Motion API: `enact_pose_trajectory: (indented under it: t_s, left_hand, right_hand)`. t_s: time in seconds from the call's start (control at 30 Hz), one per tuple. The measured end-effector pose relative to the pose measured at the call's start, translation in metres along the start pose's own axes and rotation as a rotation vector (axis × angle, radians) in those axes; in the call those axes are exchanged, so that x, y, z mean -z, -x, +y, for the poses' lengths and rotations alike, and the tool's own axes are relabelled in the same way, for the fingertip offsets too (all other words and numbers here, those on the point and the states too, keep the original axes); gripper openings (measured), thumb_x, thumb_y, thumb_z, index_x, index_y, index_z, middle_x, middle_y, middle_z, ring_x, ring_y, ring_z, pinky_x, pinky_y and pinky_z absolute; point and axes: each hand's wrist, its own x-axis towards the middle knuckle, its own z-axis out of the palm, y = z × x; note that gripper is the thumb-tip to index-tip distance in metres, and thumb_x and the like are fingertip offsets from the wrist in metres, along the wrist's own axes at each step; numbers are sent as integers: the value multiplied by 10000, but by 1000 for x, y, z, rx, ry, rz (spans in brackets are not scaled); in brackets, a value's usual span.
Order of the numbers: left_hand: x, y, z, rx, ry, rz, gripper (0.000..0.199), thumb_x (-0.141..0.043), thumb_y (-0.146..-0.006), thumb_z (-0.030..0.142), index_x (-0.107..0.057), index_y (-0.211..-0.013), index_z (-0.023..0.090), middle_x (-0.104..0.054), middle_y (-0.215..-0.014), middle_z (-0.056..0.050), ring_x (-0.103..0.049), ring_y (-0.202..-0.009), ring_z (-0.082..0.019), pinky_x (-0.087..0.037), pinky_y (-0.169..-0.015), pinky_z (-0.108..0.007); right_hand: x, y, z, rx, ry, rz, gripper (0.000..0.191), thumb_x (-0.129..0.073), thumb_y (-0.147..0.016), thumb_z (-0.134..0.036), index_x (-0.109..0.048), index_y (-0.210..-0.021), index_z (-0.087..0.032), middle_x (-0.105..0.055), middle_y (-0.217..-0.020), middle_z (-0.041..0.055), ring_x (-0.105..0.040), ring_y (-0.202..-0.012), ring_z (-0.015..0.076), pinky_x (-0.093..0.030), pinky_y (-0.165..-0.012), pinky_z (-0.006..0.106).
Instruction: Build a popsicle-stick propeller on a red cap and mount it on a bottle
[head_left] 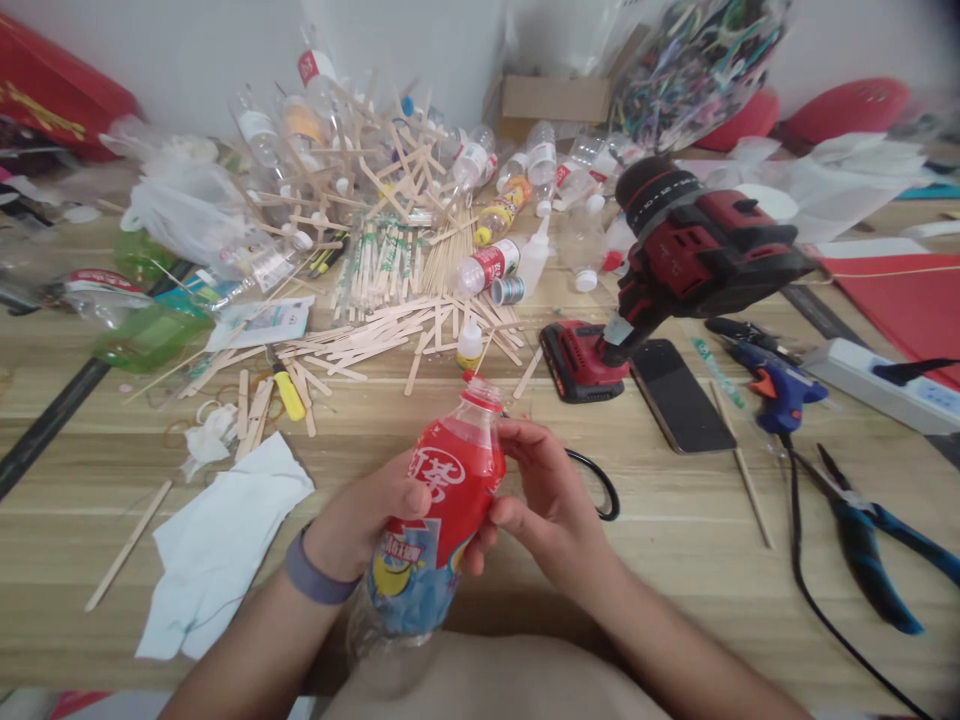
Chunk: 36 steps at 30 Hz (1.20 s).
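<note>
Because steadiness seems wanted, the left hand (377, 499) wraps around a tilted, clear plastic, red-and-blue-labelled bottle (435, 530) at lower centre of the frame. Half open, the right hand (551, 512) curves at its side, perhaps bracing it.

Bare hands (555, 510), bare forearms (667, 630), grey-purple band (315, 573) around left wrist (335, 540)

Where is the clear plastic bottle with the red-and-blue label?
In the head view, the bottle is at lower centre, in the left hand, with the right hand beside its shoulder.
</note>
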Motion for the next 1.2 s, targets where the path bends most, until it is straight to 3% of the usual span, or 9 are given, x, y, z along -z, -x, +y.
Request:
enact_pose_trajectory:
  t_s: [0.17, 0.23, 0.47, 0.67, 0.9, 1.2]
  left_hand:
    - [-3, 0, -1, -17, -35, 22, 492, -734, -683, 561, -677, -906, 125, -703, -747, -82, -645, -575, -144, -494, -517, -195]
    - [-2, -1, -2, -36, -35, 18, 520, -739, -682, 553, -660, -975, 130, -711, -745, -85, -652, -574, -146, -501, -510, -189]
    - [1, 0, -5, -37, 2, 42, 509, -752, -697, 493, -637, -1055, 150, -712, -786, -70, -700, -661, -170, -541, -553, -197]
    - [0, -2, -9, -64, -30, 16, 442, -697, -738, 529, -657, -940, 138, -706, -783, -68, -680, -650, -141, -515, -558, -172]
    - [-1, 0, -5, -21, -10, 47, 481, -724, -696, 557, -676, -867, 110, -700, -740, -90, -654, -601, -155, -508, -530, -198]
    - [2, 1, -8, -15, 28, 61, 500, -760, -677, 529, -680, -946, 114, -698, -785, -85, -687, -660, -184, -531, -572, -223]
  right_hand:
    - [1, 0, 8, 76, 75, 40, 591, -738, -709, -605, -539, -1173, -299, -628, -1167, 76, -596, -1105, 280, -465, -975, 470]
    - [1, 0, 9, 101, 74, 55, 624, -740, -714, -594, -508, -1216, -305, -613, -1193, 78, -566, -1145, 279, -444, -1002, 470]
    - [-4, 4, 5, 130, 25, 58, 509, -703, -822, -474, -472, -1253, -329, -553, -1278, 71, -538, -1185, 251, -440, -1019, 440]
    - [-8, 3, 0, 93, 44, 130, 467, -693, -821, -493, -498, -1212, -327, -589, -1193, 69, -580, -1106, 247, -484, -944, 428]
    - [-1, 1, 3, 153, 66, 91, 540, -669, -766, -629, -530, -1205, -345, -616, -1141, 51, -591, -1087, 264, -487, -930, 445]
    - [2, 2, 13, 168, 160, 61, 602, -727, -749, -565, -489, -1260, -354, -596, -1211, 55, -576, -1104, 259, -458, -959, 442]
